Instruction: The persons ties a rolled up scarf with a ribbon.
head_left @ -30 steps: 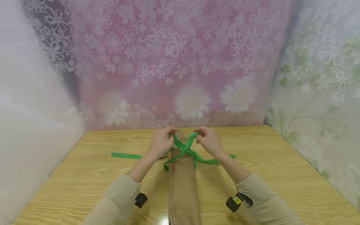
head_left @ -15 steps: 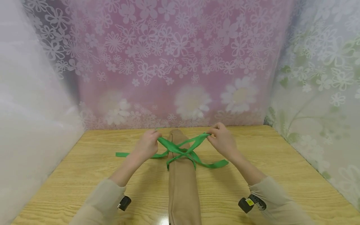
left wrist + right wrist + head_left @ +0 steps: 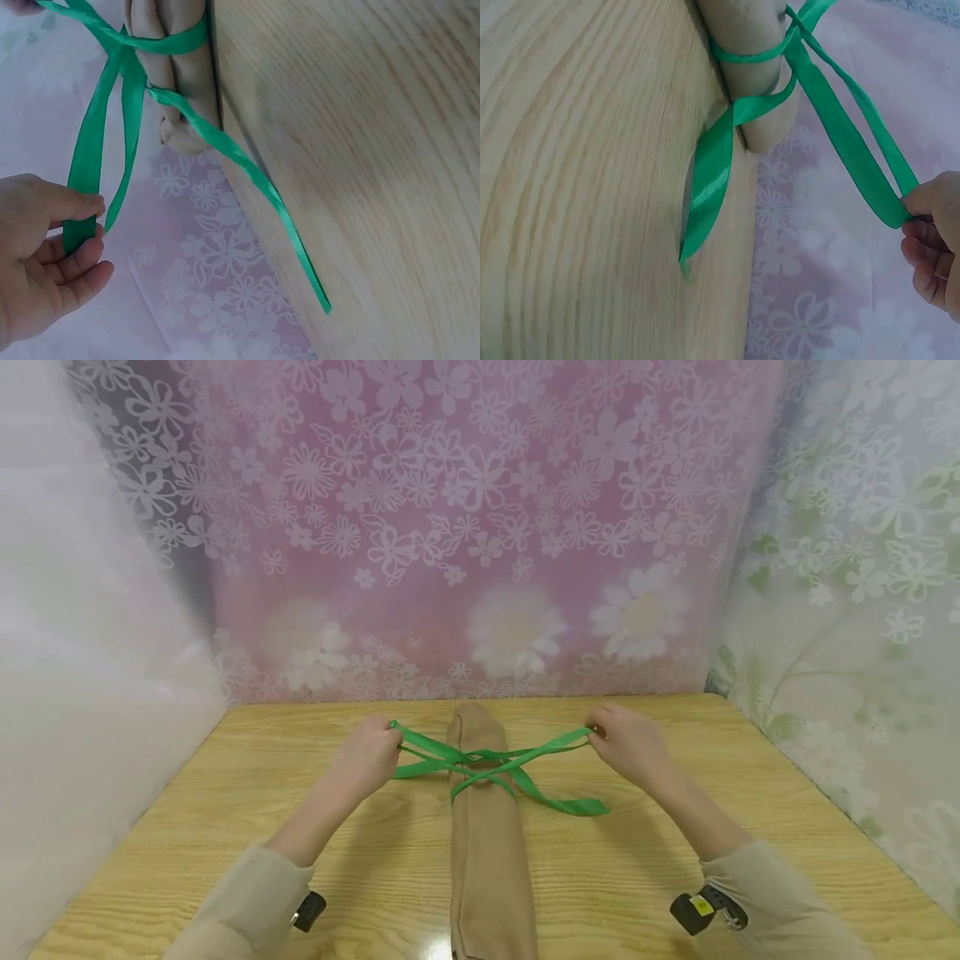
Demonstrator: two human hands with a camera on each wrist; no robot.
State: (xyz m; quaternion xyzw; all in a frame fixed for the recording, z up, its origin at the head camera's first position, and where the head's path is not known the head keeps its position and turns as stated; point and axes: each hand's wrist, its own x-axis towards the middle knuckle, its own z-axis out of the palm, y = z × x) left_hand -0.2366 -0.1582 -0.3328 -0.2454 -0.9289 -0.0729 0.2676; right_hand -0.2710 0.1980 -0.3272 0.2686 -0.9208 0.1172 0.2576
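A long roll of brown cloth lies lengthwise on the table, with a green ribbon tied round its far part. The ribbon crosses on top of the roll in a bow shape. My left hand pinches one bow loop between thumb and fingers, as the left wrist view shows at the ribbon's loop. Out to the right, my right hand pinches the other loop. Both loops are stretched sideways above the roll. One loose tail hangs down on the right, another on the left.
The wood-grain table extends on both sides of the roll. A pink flowered curtain stands behind its far edge, with pale sheets at the sides. Each sleeve carries a small black wrist camera.
Both hands have moved apart, left hand leftward and right hand rightward, drawing the loops out. The ribbon's crossing has pulled flatter and tighter on the roll.
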